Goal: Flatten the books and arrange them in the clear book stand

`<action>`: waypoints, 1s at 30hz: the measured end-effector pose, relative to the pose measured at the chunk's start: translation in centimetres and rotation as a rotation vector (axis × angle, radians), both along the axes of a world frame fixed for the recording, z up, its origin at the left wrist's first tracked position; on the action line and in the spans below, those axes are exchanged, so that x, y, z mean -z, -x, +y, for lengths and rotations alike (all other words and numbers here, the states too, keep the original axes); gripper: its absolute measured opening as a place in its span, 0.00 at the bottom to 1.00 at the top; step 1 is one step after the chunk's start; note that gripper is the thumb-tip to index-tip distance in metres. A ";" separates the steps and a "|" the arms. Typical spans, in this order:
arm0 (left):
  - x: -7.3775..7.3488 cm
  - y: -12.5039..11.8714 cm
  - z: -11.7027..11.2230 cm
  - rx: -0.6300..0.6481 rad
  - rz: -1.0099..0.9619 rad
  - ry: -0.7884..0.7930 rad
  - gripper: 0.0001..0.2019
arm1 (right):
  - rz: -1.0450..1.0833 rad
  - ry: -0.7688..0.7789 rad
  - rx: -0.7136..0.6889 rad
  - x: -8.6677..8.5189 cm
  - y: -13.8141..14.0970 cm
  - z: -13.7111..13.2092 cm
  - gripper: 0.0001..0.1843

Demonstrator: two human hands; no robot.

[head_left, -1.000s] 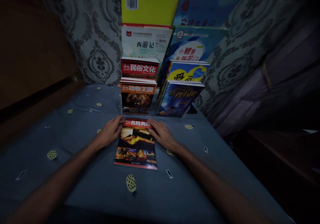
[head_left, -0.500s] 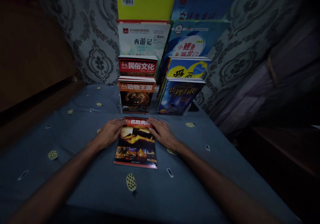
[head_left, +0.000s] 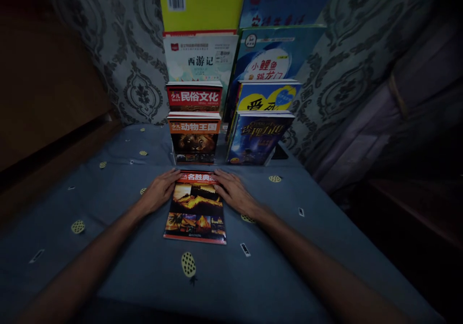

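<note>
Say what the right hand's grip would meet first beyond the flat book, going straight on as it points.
Probably the lion book, upright past the flat book; depth is unclear from one view.

Ornate wallpaper (head_left: pixel 144 92) lines a dim room, a tied curtain (head_left: pixel 379 116) hanging past the right edge of the cloth (head_left: pixel 253 285)

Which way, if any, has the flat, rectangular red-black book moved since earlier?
No; the book shows no visible shift against the yellow oval pineapple print below.
</note>
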State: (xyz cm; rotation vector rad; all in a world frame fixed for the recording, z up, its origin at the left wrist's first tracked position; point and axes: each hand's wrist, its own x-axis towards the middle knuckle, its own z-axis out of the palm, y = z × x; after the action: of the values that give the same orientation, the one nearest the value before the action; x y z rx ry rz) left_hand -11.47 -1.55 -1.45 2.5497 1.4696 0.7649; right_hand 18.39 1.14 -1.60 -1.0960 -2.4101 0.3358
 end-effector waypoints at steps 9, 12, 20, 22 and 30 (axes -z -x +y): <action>-0.6 -0.4 -0.5 -0.013 0.072 -0.021 0.23 | 0.164 0.007 -0.001 0.5 -0.2 0.8 0.20; -0.9 -0.9 -0.2 0.015 0.107 0.012 0.24 | 0.274 0.057 0.019 0.7 -0.5 1.4 0.20; -2.3 -3.6 2.0 0.157 0.241 0.074 0.24 | 0.458 0.265 0.065 1.0 -0.9 2.4 0.21; -2.7 -4.5 2.4 0.169 0.268 0.089 0.24 | 0.473 0.290 0.072 1.0 -0.8 2.4 0.22; -2.5 -8.4 3.2 0.221 0.297 0.101 0.24 | 0.458 0.302 0.073 0.5 -1.0 1.9 0.24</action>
State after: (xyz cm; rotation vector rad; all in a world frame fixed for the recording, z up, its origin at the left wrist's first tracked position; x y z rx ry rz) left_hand -3.02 1.67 1.09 2.7739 1.2253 0.2852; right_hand 19.39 3.08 -2.06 -1.0856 -1.9491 0.8477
